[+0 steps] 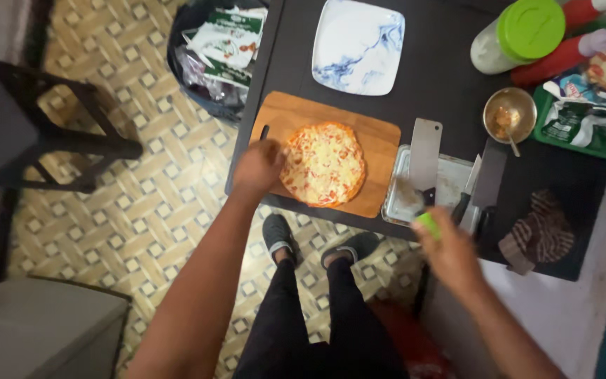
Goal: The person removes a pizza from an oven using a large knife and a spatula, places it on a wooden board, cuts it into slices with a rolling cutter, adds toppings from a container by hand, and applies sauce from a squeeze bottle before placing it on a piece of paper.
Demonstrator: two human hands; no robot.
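Left hand (259, 165): rested open at pizza (323, 163) edge.
Right hand (449, 253): clamped on green-handled tool (427, 223).
Pizza: likely soft, floppy; best lifted under the crust.

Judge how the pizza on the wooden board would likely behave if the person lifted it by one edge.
The pizza looks thin and flat, so lifted at the edge by the left hand it would probably droop rather than stay stiff. Its melted, glossy cheese suggests toppings could slide. Pushed, it would likely skid across the smooth cutting board instead of tipping.
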